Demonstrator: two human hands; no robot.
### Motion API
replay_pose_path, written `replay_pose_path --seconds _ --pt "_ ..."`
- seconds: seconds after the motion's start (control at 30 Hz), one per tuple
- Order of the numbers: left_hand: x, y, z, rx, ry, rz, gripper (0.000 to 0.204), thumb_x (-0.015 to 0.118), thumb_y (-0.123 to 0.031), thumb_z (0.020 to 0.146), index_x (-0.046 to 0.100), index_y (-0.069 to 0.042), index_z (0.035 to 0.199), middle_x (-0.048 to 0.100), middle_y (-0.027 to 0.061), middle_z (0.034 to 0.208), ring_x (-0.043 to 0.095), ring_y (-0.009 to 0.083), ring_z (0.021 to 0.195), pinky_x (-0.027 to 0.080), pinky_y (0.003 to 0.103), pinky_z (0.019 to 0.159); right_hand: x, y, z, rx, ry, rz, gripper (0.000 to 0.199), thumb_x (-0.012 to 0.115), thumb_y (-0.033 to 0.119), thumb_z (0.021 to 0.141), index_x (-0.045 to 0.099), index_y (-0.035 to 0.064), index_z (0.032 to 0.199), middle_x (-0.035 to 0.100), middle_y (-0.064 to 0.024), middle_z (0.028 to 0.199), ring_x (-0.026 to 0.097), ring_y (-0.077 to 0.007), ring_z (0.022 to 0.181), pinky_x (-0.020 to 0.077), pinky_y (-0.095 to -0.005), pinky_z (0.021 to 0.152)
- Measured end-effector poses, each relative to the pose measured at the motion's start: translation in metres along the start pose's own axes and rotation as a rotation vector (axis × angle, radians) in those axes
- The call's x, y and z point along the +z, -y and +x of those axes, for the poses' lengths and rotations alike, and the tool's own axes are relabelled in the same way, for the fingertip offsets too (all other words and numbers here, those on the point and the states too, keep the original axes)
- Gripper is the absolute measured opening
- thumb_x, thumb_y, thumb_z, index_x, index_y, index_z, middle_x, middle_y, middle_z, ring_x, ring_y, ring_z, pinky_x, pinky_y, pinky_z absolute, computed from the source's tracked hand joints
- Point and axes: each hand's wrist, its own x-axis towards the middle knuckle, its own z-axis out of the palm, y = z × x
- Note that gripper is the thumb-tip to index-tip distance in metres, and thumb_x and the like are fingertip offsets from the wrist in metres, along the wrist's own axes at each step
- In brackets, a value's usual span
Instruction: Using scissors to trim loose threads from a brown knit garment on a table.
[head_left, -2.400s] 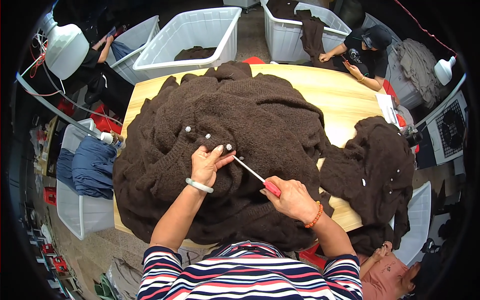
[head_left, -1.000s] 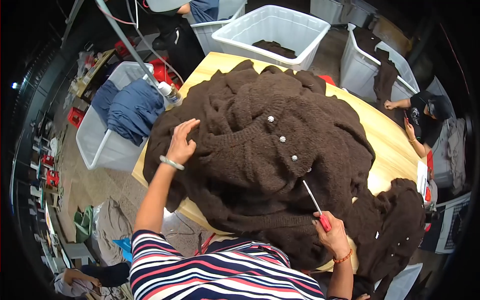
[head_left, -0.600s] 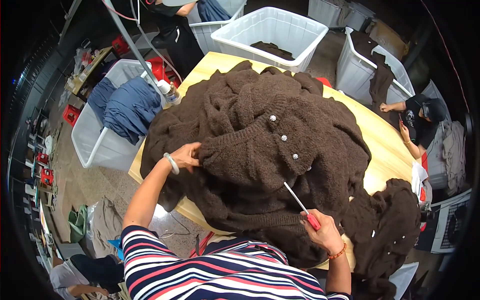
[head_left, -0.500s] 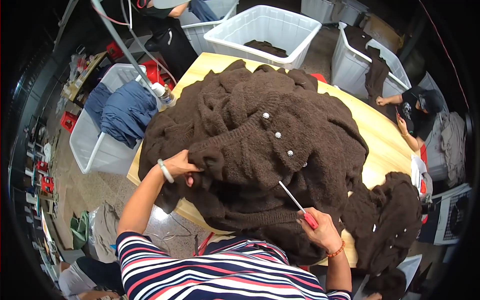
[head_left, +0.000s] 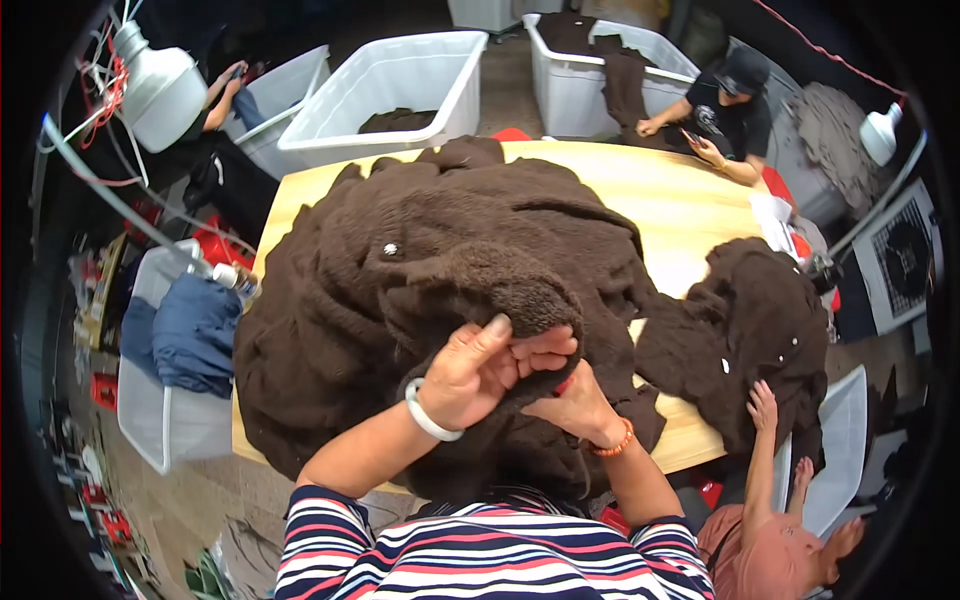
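Observation:
A dark brown knit garment (head_left: pixel 500 280) lies rumpled on a big heap of the same brown knitwear, with a round pale button (head_left: pixel 390 249) on it. My left hand (head_left: pixel 478 372), a pale bangle at its wrist, grips a folded-up edge of the garment, palm turned up and fingers curled. Close beside it, my right hand (head_left: pixel 582 408) is closed around a red-handled tool (head_left: pixel 563 385); only a bit of red shows, and its thin shaft is hidden. The fabric hides part of both hands' fingertips.
The pile covers much of a pale wooden table (head_left: pixel 690 215). More brown knitwear (head_left: pixel 765 330) lies at right, touched by another person's hand (head_left: pixel 763 405). Opposite sits a person in a black cap (head_left: pixel 742 75). White bins (head_left: pixel 460 95) stand around; one holds blue fabric (head_left: pixel 195 330).
My left hand has moved right and turned palm up with the fabric edge. My right hand has come in toward it, hiding the tool's shaft. The view has shifted, and a person appears at lower right.

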Motion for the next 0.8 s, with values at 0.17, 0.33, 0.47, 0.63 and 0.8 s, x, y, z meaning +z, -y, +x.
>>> replay_pose_path --seconds 0.17,0.33,0.47,0.63,0.8 --pt "-0.013 -0.002 0.0 -0.147 -0.169 0.445 0.034 0.05 -0.021 0.104 0.057 0.006 0.123 0.067 0.0226 0.115 0.07 0.0302 0.095 0.058 0.039 0.083 -0.016 -0.017 -0.004 0.109 0.053 0.343 0.038 0.074 -0.001 0.076 0.061 -0.0008 0.112 0.066 -0.0016 0.099 0.062 -0.0125 0.099 0.0493 -0.0275 0.091" --pt "-0.051 -0.046 -0.002 0.533 -0.403 1.815 0.024 0.076 0.0 0.076 0.067 -0.002 0.098 0.063 0.0113 0.085 0.063 0.025 0.079 0.052 0.033 0.069 -0.055 -0.001 -0.015 0.096 -0.013 -0.248 0.021 0.055 -0.003 0.071 0.055 0.0015 0.091 0.051 -0.0005 0.077 0.044 -0.0094 0.072 0.0415 -0.0267 0.066" --pt "-0.082 -0.068 0.04 0.423 -0.457 1.712 0.046 0.072 -0.016 0.088 0.056 -0.005 0.129 0.06 0.008 0.11 0.058 0.0207 0.097 0.049 0.033 0.086 -0.07 0.016 -0.009 0.027 0.036 -0.307 0.017 0.057 -0.003 0.071 0.047 0.0025 0.084 0.038 -0.0002 0.071 0.035 -0.0095 0.067 0.0369 -0.0274 0.06" --pt "-0.12 -0.064 0.082 -0.285 -0.149 1.457 0.041 0.067 -0.019 0.093 0.057 0.0 0.128 0.067 0.006 0.106 0.059 0.012 0.098 0.049 0.027 0.086 -0.085 0.019 0.002 -0.097 0.091 -0.304 0.018 0.056 -0.004 0.071 0.043 0.0028 0.082 0.034 0.0007 0.071 0.032 -0.0088 0.066 0.0345 -0.0281 0.057" --pt "-0.125 -0.056 0.09 -0.308 -0.017 1.682 0.04 0.072 -0.025 0.085 0.063 0.001 0.114 0.068 0.0134 0.094 0.062 0.0163 0.089 0.05 0.033 0.082 -0.104 0.055 0.004 -0.091 0.006 -0.395 0.017 0.054 -0.003 0.071 0.042 0.0035 0.081 0.03 -0.0008 0.069 0.031 -0.0099 0.063 0.0315 -0.0295 0.054"
